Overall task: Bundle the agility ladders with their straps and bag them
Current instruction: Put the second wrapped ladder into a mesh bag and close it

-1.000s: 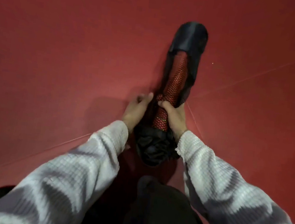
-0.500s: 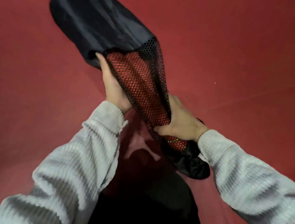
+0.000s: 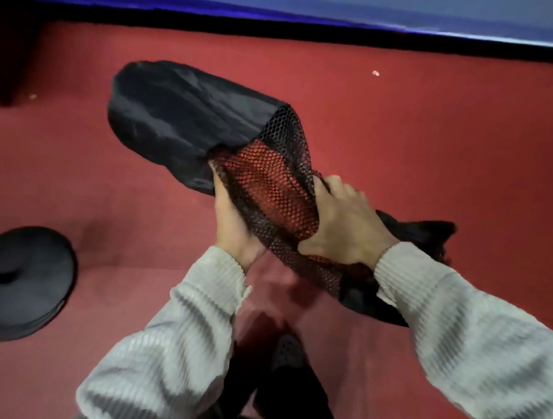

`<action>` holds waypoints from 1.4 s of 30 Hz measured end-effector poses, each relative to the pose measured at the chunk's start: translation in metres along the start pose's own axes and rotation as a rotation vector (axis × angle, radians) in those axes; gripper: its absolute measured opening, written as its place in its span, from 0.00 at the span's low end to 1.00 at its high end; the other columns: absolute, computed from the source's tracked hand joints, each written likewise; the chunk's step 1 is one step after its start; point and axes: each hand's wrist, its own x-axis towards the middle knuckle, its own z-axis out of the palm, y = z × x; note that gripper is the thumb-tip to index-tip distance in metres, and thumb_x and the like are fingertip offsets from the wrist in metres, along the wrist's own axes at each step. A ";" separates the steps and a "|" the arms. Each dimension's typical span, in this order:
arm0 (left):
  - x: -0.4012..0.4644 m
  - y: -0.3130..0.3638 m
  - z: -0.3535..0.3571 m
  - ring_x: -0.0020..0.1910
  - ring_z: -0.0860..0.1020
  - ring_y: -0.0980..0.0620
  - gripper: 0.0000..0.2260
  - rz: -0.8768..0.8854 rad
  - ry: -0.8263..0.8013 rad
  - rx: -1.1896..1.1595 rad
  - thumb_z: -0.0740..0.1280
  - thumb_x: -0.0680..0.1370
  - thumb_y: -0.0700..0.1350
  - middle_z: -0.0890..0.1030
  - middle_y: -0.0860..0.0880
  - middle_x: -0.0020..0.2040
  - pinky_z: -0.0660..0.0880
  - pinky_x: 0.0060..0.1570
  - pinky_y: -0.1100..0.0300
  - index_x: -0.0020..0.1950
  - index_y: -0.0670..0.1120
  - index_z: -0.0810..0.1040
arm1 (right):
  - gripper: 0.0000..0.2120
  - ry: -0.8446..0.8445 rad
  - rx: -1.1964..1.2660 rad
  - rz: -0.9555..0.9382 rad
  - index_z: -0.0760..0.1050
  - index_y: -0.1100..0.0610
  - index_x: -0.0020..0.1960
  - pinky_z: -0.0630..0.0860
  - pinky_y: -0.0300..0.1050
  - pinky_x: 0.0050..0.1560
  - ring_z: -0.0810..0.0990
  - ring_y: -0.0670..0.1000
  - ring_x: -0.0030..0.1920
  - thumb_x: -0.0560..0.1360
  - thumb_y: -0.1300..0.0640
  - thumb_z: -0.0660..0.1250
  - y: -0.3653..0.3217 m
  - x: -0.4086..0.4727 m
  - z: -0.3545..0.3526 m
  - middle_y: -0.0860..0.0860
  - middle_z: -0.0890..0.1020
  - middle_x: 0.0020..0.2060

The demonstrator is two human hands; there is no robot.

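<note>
Holding bag (image 3: 188, 120) clear of red floor (image 3: 448, 142), tilted, solid black end up-left, gathered mouth (image 3: 417, 235) low-right. Red ladder bundle (image 3: 270, 188) seen through mesh mid-section, fully inside. Risk: mouth not seen cinched, so bundle could slide out if that end is dipped further; mesh could snag on rungs. Left hand (image 3: 232, 225) cupped under mesh, fingers hidden, grip cannot be told. Right hand (image 3: 345, 227) clenched over mesh, thumb wrapped underneath. Round black stand base (image 3: 18, 283) on floor, left.
</note>
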 end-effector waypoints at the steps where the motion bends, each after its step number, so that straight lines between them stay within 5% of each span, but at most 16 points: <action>1: -0.018 0.007 0.015 0.78 0.68 0.39 0.35 0.023 -0.023 0.011 0.61 0.81 0.67 0.72 0.39 0.77 0.61 0.79 0.41 0.77 0.41 0.72 | 0.55 0.029 -0.046 -0.027 0.54 0.55 0.80 0.68 0.57 0.67 0.69 0.59 0.64 0.62 0.32 0.71 -0.004 -0.010 -0.027 0.54 0.67 0.66; 5: -0.074 0.032 0.080 0.77 0.69 0.38 0.28 0.046 -0.023 -0.010 0.67 0.80 0.56 0.74 0.38 0.74 0.60 0.79 0.41 0.74 0.38 0.75 | 0.51 0.034 -0.143 -0.159 0.59 0.51 0.74 0.68 0.55 0.65 0.71 0.58 0.62 0.57 0.32 0.69 -0.009 -0.047 -0.117 0.52 0.69 0.64; 18: -0.084 0.068 0.244 0.76 0.71 0.40 0.27 0.130 -0.241 0.144 0.66 0.82 0.54 0.74 0.37 0.74 0.58 0.80 0.41 0.76 0.38 0.72 | 0.48 0.233 -0.398 -0.249 0.64 0.51 0.71 0.70 0.54 0.61 0.73 0.57 0.58 0.56 0.31 0.67 0.025 -0.072 -0.307 0.52 0.71 0.62; 23: -0.030 0.091 0.286 0.77 0.69 0.40 0.35 0.223 -0.325 0.153 0.74 0.77 0.53 0.72 0.37 0.77 0.58 0.80 0.40 0.79 0.38 0.68 | 0.48 0.285 -0.479 -0.268 0.66 0.53 0.71 0.71 0.54 0.62 0.74 0.58 0.59 0.57 0.32 0.68 0.043 -0.032 -0.362 0.54 0.72 0.64; 29: 0.059 0.126 0.362 0.75 0.72 0.41 0.27 0.205 -0.362 0.185 0.64 0.83 0.54 0.75 0.38 0.74 0.63 0.78 0.41 0.78 0.40 0.70 | 0.41 0.281 -0.480 -0.206 0.67 0.53 0.66 0.70 0.50 0.61 0.72 0.55 0.56 0.59 0.33 0.70 0.085 0.028 -0.443 0.52 0.72 0.61; 38: 0.184 0.204 0.527 0.70 0.77 0.43 0.27 0.267 -0.522 0.297 0.64 0.81 0.57 0.80 0.41 0.70 0.71 0.71 0.44 0.75 0.43 0.74 | 0.46 0.492 -0.542 -0.153 0.65 0.51 0.71 0.72 0.55 0.64 0.74 0.57 0.60 0.58 0.32 0.68 0.143 0.114 -0.611 0.52 0.72 0.64; 42: 0.241 0.235 0.609 0.75 0.72 0.42 0.28 0.401 -0.526 0.366 0.66 0.80 0.59 0.79 0.42 0.71 0.66 0.77 0.42 0.76 0.44 0.74 | 0.47 0.630 -0.593 -0.167 0.64 0.51 0.72 0.73 0.56 0.61 0.76 0.60 0.58 0.57 0.33 0.67 0.176 0.161 -0.691 0.55 0.74 0.62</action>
